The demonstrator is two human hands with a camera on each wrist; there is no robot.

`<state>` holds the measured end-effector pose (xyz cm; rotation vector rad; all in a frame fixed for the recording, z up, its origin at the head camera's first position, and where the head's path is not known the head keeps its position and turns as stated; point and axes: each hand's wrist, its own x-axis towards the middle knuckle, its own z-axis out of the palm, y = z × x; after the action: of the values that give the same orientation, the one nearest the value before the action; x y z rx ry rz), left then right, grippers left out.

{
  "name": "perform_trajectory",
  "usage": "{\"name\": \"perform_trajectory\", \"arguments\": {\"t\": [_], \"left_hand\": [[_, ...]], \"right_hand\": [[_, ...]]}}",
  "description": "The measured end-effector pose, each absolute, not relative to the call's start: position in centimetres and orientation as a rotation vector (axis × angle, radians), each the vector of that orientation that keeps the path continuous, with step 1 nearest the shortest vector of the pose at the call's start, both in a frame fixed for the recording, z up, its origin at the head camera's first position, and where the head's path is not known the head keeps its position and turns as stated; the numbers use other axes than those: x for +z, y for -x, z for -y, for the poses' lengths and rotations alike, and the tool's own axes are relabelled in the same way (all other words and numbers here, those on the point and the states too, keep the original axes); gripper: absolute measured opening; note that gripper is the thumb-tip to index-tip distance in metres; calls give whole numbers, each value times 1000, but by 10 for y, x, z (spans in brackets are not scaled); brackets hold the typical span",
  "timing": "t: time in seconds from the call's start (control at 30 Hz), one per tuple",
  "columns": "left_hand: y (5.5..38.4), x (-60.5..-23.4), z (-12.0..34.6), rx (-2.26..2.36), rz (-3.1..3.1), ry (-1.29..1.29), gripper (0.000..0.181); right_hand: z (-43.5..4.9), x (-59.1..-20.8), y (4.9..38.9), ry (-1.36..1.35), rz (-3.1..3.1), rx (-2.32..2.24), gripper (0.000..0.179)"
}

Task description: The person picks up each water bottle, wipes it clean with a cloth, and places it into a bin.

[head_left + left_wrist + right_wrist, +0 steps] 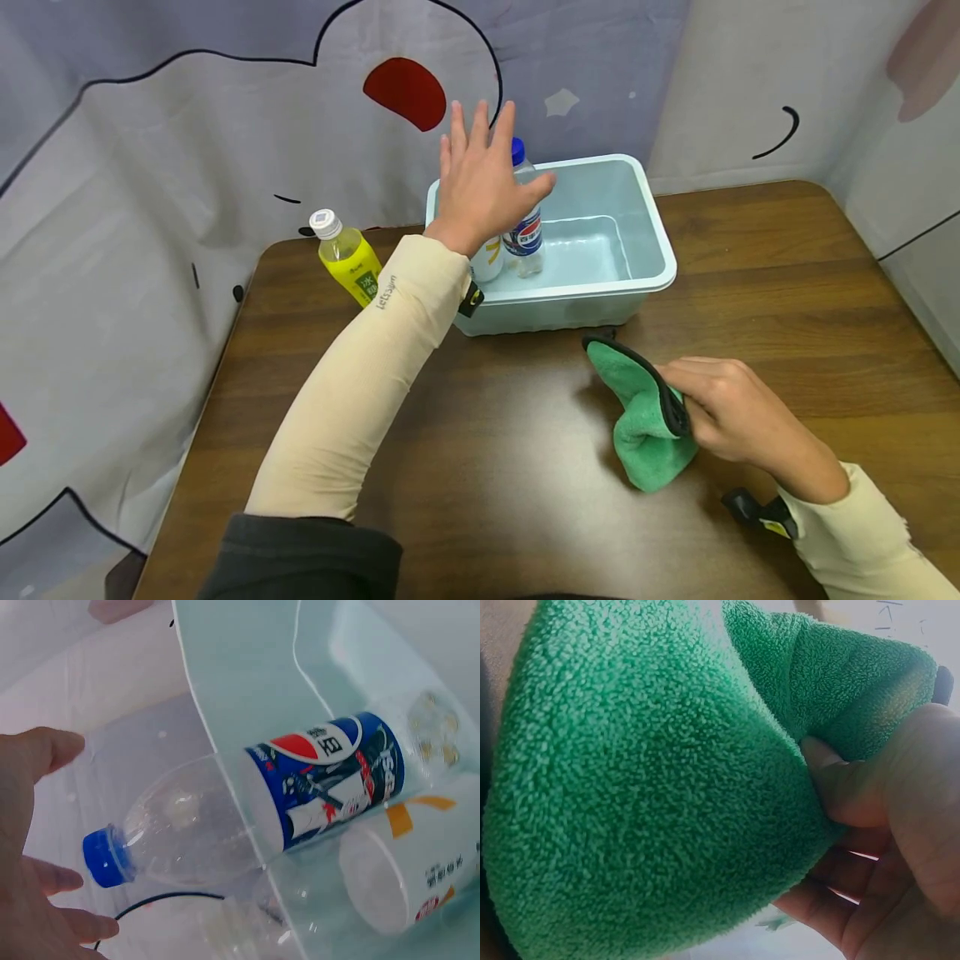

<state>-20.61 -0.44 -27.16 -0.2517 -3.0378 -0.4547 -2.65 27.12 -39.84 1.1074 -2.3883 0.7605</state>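
Observation:
My left hand (pixel 482 187) is spread with its fingers apart over the left part of the light blue plastic basin (pixel 652 225). Close to it, a clear Pepsi bottle (pixel 330 780) with a blue cap stands in the basin, and the fingers are apart from the cap in the left wrist view. Beside that bottle is a white paper cup (pixel 375 881) with orange marks. Over the table's right half, my right hand (pixel 738 412) pinches a green cloth (pixel 645 408) with a black edge between thumb and fingers. Folds of the cloth (pixel 652 795) fill much of the right wrist view.
A yellow-labelled drink bottle (pixel 348 257) with a white cap stands left of the basin, partly behind my left forearm. The wooden table (pixel 525 467) reaches back to a patterned curtain (pixel 187 150).

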Motion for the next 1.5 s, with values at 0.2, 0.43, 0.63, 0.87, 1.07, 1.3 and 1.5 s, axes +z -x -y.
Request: {"name": "perform_trajectory", "arguments": {"t": [0.2,0.43,0.63,0.87,1.07,1.3,1.5], "left_hand": [[204,-266,13,-380,3068,250,97],[200,-260,28,-365,3081,206,96],[197,-252,46,-338,3117,164,96],[195,-247,66,-320,3146,118,97],[194,-247,79,-302,3162,99,97],[193,-247,93,-302,3169,53,96],[190,-249,107,-329,3171,16,98]], "right_hand": [[-271,-398,29,-1115,2384,764,49],[-270,-397,33,-1133,2369,747,46],[-269,-396,37,-1150,2359,761,45],[-268,-395,39,-1140,2371,750,45],[-268,-395,40,-1141,2363,752,45],[-269,-395,42,-1148,2348,757,47],[-269,-396,43,-1152,2338,762,49]]}}
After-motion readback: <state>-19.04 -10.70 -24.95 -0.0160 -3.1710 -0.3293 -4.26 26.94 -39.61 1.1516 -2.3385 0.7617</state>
